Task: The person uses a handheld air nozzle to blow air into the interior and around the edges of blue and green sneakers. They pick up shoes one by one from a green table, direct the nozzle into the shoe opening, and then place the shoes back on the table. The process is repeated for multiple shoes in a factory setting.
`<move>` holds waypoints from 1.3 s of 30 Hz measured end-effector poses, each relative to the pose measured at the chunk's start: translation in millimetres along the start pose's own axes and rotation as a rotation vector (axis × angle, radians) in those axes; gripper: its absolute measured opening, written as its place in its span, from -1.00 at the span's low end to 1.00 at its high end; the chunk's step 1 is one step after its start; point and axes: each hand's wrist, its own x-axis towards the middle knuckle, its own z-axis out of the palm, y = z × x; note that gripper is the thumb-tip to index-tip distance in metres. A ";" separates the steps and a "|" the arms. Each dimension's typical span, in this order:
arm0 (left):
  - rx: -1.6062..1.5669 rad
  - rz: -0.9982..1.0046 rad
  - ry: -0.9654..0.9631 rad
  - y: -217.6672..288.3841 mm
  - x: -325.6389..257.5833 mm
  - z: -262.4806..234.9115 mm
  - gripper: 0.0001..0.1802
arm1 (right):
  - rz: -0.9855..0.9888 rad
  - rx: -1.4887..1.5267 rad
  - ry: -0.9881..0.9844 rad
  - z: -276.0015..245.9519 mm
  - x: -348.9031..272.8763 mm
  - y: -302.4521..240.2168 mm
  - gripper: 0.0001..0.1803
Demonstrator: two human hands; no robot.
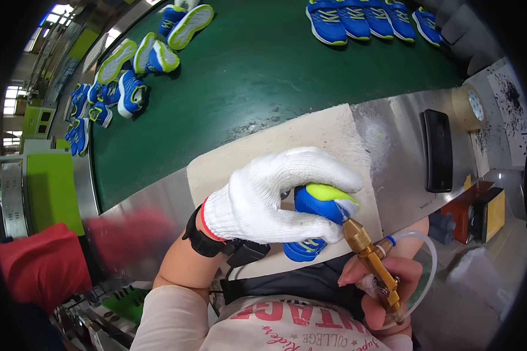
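Observation:
A white knit glove covers my left hand (275,196), whose thumb and fingers wrap round a blue sneaker (317,202) with a lime-green and white sole. The shoe is tilted, and the glove hides much of it. My bare right hand (386,284) grips a brass-coloured spray gun (376,263) with a thin clear hose. Its nozzle points at the sole edge of the sneaker, touching or nearly so. Under both hands lies a cream sheet (263,149) on the metal ledge.
Beyond the ledge runs a green belt (246,70). Several blue sneakers (351,20) stand in a row at its far right; others (132,93) lie jumbled at its left. A black phone (437,151) and a tape roll (469,107) rest on the right. Red cloth (44,266) is at the left.

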 end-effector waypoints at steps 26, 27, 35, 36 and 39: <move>-0.252 -0.307 0.776 -50.5 -18.2 -7.1 -0.33 | 0.401 0.624 0.335 -11.8 -51.5 42.3 -0.13; -0.241 -0.327 0.830 -46.2 -22.0 1.1 -0.38 | 0.439 0.643 0.373 -9.9 -52.0 39.9 -0.14; -0.509 -0.658 0.869 -1.7 -99.0 48.4 -0.48 | 0.502 0.708 0.471 6.8 -49.8 37.9 -0.41; -0.588 -0.720 0.896 3.0 -102.1 57.8 -0.46 | 0.498 0.676 0.465 10.2 -52.9 35.3 -0.38; -0.616 -0.923 0.771 12.6 -128.0 68.9 -0.32 | 0.522 0.501 0.468 24.8 -57.3 27.6 -0.23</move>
